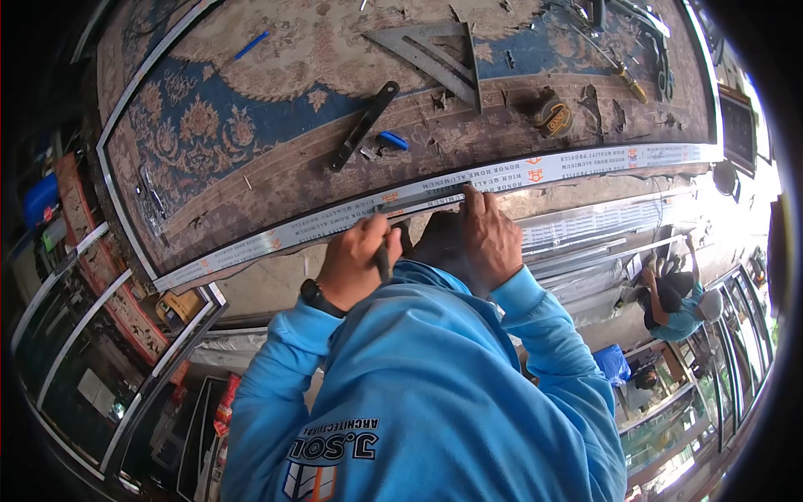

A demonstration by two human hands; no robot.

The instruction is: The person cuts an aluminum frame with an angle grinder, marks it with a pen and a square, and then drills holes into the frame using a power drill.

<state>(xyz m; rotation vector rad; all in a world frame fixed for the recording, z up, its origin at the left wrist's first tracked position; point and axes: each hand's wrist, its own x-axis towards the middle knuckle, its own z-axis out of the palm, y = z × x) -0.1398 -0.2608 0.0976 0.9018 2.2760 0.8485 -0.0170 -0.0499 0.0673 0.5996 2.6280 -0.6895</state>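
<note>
A long aluminum profile (318, 224) with printed protective film runs along the near edge of the carpet-covered table (251, 159). My left hand (358, 259), with a dark watch at its wrist, is closed around a dark handle (384, 261) beside the profile. Fingertips of my right hand (492, 234) press together at the profile's near edge, on a thin dark strip; what they hold, if anything, is too small to tell. Beyond the profile lie a black flat tool (365, 125), a blue piece (393, 140) and a tape measure (553, 115).
A metal set square (443, 63), a blue pen-like item (251, 45) and a screwdriver (629, 84) lie on the carpet. Stacked wrapped profiles (594, 238) are at the right. A co-worker (676, 293) crouches there. Framed panels (92, 335) stand at the left.
</note>
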